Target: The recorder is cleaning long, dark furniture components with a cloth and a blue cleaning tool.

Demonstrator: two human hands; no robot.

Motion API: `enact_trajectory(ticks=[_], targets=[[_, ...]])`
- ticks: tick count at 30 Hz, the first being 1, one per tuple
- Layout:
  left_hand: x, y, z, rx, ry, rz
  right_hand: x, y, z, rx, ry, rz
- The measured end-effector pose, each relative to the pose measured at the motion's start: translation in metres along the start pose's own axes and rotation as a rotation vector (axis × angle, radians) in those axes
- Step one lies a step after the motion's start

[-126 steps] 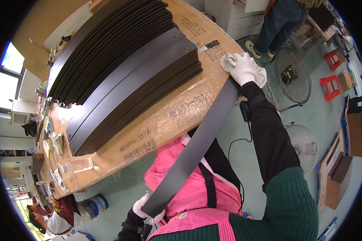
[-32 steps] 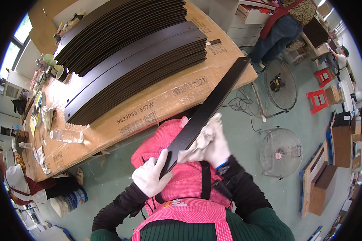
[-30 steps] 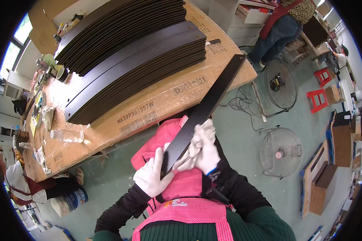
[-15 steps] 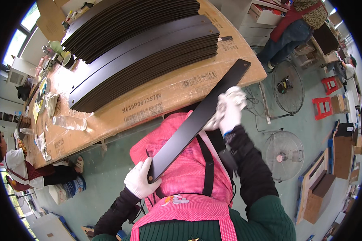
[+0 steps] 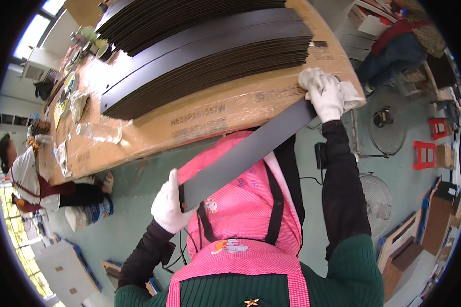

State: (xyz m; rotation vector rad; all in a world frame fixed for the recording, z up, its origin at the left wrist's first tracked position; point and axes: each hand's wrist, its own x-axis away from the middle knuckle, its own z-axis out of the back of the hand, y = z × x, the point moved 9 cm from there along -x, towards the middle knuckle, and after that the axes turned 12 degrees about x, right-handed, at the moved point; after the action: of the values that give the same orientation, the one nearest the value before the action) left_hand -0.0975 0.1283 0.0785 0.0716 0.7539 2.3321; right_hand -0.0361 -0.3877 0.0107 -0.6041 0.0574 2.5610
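Observation:
A long, flat dark board [image 5: 246, 151] slants across my lap, over my pink apron, from lower left to upper right. My left hand [image 5: 170, 204], in a white glove, grips its near end, where a small hole shows. At the far end my gloved right hand [image 5: 328, 100] is closed on a white cloth [image 5: 350, 94]. The cloth and hand cover that end of the board, above the table's front corner. Stacks of similar dark boards [image 5: 210, 56] lie on the table, just beyond my hands.
Brown cardboard covers the table [image 5: 159, 138]. On its left side are a clear plastic bottle [image 5: 98, 132] and a crumpled glove [image 5: 78, 105]. To the right stand floor fans [image 5: 376, 202] and red stools [image 5: 424, 155]. One person [image 5: 30, 179] sits at left; another [image 5: 394, 53] stands at upper right.
My right hand has slid up and right along the board to its far end with the cloth. The board is tilted flatter, and the view has shifted.

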Motion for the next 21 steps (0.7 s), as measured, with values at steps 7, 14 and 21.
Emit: enact_trajectory(ticks=[7,14,21], targets=[[-0.031,-0.010,0.014,0.055,-0.019,0.043,0.137,-0.241,0.137,-0.620,0.073,0.428],[-0.023,-0.010,0.027,0.093,-0.008,0.046,0.158,-0.281,0.179,-0.941,0.088,0.626],[-0.029,-0.012,0.011,0.019,-0.169,0.035,0.018,-0.001,0.047,0.146,0.057,-0.177]])
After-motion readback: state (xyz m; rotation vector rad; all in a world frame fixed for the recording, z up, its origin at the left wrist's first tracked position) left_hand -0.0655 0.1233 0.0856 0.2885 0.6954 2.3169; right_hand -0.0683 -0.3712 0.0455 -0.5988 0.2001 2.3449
